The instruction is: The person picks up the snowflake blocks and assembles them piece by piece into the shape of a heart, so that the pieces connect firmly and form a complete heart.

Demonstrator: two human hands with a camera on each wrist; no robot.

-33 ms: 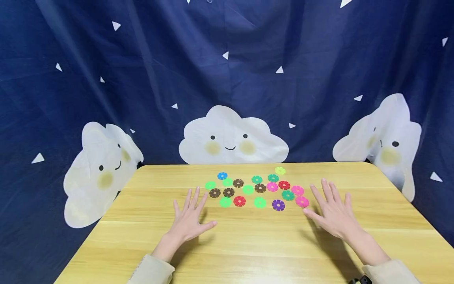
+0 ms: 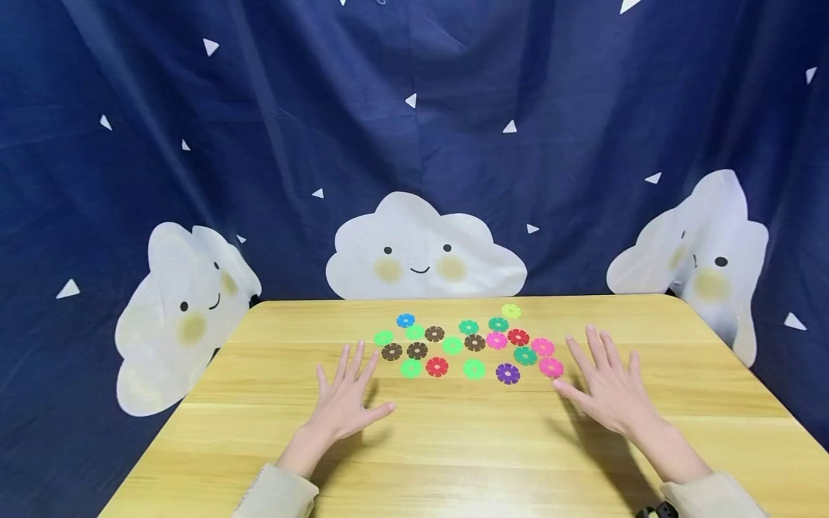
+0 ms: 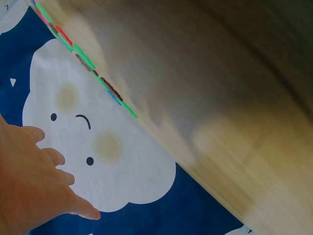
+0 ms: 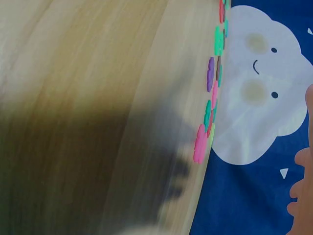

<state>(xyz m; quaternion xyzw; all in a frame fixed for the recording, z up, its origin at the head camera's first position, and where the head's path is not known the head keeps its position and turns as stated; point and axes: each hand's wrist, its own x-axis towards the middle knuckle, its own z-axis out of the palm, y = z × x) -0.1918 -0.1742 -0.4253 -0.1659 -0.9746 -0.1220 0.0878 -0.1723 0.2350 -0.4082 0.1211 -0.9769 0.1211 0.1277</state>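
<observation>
Several flat, notched flower-shaped plastic discs lie loosely spread over the far middle of the wooden table [image 2: 453, 446]. Among them are a blue disc [image 2: 401, 323], a yellow disc [image 2: 507, 312], a purple disc [image 2: 502, 375], a red disc [image 2: 432, 369], brown discs [image 2: 386, 354], green discs [image 2: 406, 370] and pink discs [image 2: 546, 370]. My left hand [image 2: 343, 404], fingers spread, hovers left of the discs, nearest a brown one. On the other side my right hand [image 2: 614, 396] is spread out too, its thumb near a pink disc. Both hands hold nothing and cast shadows on the wood.
Behind the table hangs a dark blue curtain [image 2: 272, 144] with white triangles and smiling clouds, the middle cloud [image 2: 421, 230] just beyond the far edge. Beige sleeves [image 2: 277, 495] cover both forearms. A black band [image 2: 659, 511] shows at the right wrist.
</observation>
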